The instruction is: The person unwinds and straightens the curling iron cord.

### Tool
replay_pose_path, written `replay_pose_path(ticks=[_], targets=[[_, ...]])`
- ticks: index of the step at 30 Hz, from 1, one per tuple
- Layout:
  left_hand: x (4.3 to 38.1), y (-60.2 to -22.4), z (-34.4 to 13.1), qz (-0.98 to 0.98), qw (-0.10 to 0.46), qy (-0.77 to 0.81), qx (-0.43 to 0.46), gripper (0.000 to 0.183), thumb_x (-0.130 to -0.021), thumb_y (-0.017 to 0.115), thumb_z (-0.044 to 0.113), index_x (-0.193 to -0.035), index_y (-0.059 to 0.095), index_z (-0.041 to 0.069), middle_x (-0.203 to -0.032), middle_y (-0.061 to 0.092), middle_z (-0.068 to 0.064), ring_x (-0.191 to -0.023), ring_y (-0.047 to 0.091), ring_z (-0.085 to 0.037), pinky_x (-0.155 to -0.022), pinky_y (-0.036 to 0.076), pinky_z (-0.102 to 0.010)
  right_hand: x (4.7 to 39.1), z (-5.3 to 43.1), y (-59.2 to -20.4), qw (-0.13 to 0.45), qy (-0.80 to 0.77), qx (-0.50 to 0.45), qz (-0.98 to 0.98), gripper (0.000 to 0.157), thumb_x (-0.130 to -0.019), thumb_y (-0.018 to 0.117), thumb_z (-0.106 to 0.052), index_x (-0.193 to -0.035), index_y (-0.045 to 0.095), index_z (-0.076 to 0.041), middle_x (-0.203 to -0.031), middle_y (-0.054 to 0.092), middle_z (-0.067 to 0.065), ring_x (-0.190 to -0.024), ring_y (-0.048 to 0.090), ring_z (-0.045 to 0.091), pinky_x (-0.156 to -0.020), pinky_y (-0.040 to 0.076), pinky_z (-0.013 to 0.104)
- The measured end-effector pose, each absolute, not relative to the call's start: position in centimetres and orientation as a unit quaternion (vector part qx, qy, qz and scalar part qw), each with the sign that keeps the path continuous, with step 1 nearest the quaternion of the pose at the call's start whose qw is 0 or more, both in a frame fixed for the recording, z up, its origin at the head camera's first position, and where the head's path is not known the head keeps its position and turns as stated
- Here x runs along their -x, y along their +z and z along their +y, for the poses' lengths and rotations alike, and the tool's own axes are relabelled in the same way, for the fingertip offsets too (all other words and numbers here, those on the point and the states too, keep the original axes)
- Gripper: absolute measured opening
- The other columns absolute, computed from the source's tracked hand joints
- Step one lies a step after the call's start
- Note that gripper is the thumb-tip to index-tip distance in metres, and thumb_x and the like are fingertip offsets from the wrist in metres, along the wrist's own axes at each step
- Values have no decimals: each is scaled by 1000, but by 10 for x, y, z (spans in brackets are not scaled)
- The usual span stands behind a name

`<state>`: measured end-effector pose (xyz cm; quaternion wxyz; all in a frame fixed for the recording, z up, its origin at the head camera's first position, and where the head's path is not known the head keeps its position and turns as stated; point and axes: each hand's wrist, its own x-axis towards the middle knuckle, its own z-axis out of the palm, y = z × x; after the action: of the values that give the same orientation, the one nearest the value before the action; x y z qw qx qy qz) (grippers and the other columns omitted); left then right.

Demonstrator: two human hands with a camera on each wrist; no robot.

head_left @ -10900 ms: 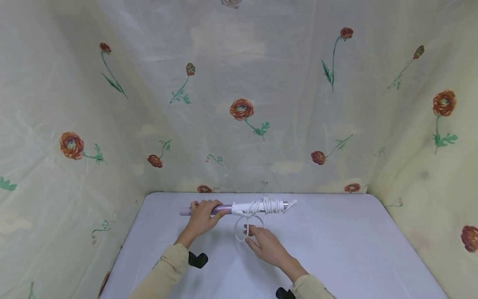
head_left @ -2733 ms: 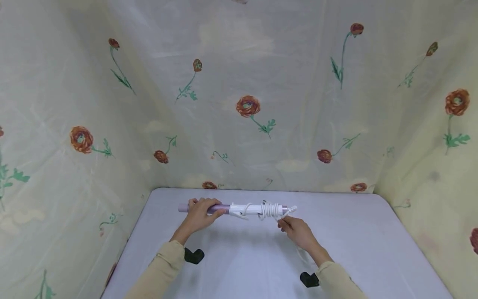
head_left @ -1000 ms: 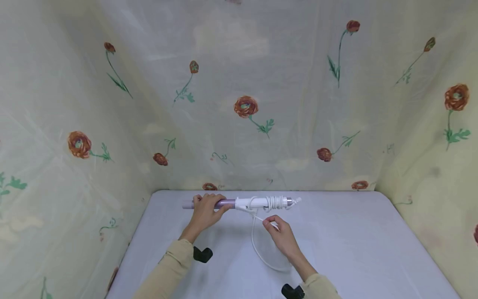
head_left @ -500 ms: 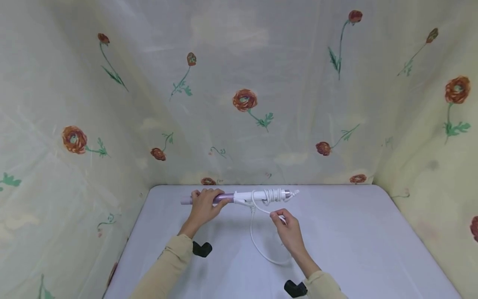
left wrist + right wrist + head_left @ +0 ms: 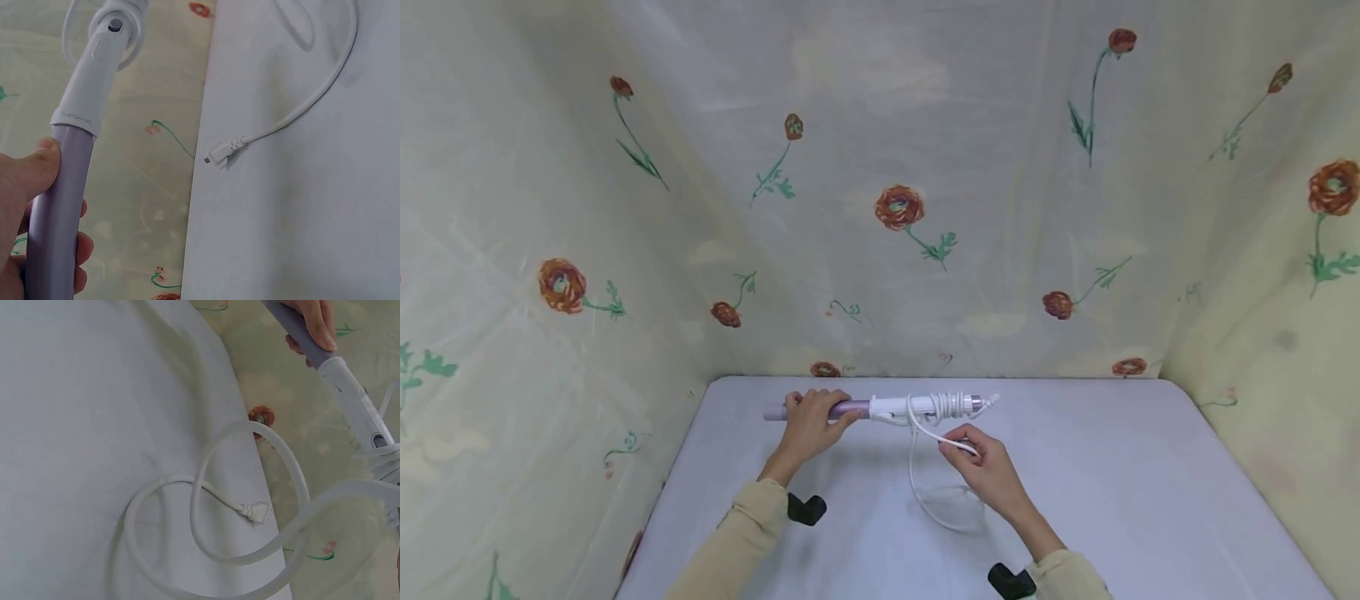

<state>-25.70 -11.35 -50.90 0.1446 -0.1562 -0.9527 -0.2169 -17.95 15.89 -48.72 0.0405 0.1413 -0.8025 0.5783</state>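
Observation:
My left hand [image 5: 811, 423] grips the purple barrel [image 5: 59, 206] of a curling-iron-like wand, thumb along its side. The wand lies level above the table's far part, its white handle [image 5: 90, 87] to the right. White cord [image 5: 951, 406] is coiled tightly round the handle near its right end. Below and to the right, my right hand [image 5: 988, 468] pinches a loose strand [image 5: 934, 434] that comes over the front of the handle. From there the cord hangs in wide loops [image 5: 275, 544], ending in a white plug [image 5: 254, 512] at the table. In the right wrist view the right hand is mostly hidden.
The white table [image 5: 1112, 483] has a rounded far edge. Flower-printed curtains [image 5: 970, 167] surround it at the back and both sides. A black wrist-camera mount [image 5: 807, 509] sits by the left sleeve, and another [image 5: 1011, 582] by the right.
The right hand has come from the wand's right end to below its middle, then slightly right, drawing the cord across the handle's front. The left hand keeps its hold.

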Motion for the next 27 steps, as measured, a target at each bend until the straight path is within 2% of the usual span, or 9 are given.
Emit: replay_pose_path(ticks=[6,10,13,17,22,27], targets=[[244,-516,-122,-955,130,-225,147,39,-78,57,53,-101,62,22,-89,64,4,-82,50,-14,-82,20,-46,176,153,-482,96,560,-192,-800,6,-81,62,-7,-86,61,-4,-63,54,-1,-47,31,-5,-44,33,18],[237,-521,-129,-956,128,-225,136,38,-77,59,52,-101,62,23,-87,63,4,-82,49,-14,-84,20,-45,180,151,-477,134,519,-239,-810,6,-81,62,-7,-86,62,-4,-51,33,-7,-45,24,-4,-41,26,17],[237,-522,-129,-954,128,-227,147,38,-77,58,52,-102,61,23,-87,63,5,-82,48,-14,-83,20,-44,190,158,-479,166,480,-253,-823,6,-80,64,-12,-86,64,-10,-50,28,-10,-44,21,-4,-41,23,16],[239,-519,-126,-954,121,-228,153,39,-78,56,53,-103,61,23,-89,63,4,-83,48,-14,-82,19,-42,206,173,-480,185,422,-263,-848,9,-80,65,-18,-88,65,-17,-49,29,-12,-43,19,-4,-40,22,16],[243,-512,-124,-955,116,-226,156,40,-79,56,53,-103,61,22,-90,64,4,-82,49,-14,-81,19,-41,220,189,-463,202,342,-276,-875,13,-80,64,-25,-92,66,-19,-48,30,-12,-43,23,-2,-41,24,16],[248,-505,-123,-955,113,-217,165,40,-78,55,54,-103,61,23,-89,64,6,-82,49,-12,-80,20,-40,233,199,-450,235,299,-288,-879,17,-80,64,-27,-93,67,-17,-52,48,-8,-47,30,-1,-44,28,17]])
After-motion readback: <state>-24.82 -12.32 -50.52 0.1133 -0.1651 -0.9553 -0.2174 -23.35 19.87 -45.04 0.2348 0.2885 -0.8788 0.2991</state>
